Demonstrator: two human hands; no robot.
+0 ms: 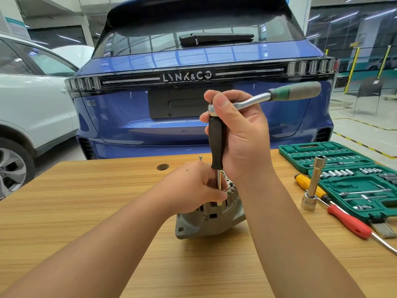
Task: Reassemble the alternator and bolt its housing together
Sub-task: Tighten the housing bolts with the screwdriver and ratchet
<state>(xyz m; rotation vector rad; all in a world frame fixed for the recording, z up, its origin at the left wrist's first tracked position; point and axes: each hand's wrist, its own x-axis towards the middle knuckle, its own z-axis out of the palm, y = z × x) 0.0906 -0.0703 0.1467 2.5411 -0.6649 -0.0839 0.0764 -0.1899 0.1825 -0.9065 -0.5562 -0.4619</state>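
On the wooden table (86, 211), left of the green socket case (343, 179), we see the alternator (206, 220). Above it, our right hand (242, 138) wraps the black-handled driver (217, 145) under the ratchet (279, 94); our left hand (193, 188) pinches the driver's shaft at the housing.

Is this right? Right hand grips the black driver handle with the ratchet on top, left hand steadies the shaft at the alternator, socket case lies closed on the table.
One error: the head view shows the green socket case lying open on the table, sockets visible. Otherwise correct: right hand on the black driver handle under the ratchet, left hand at the alternator.
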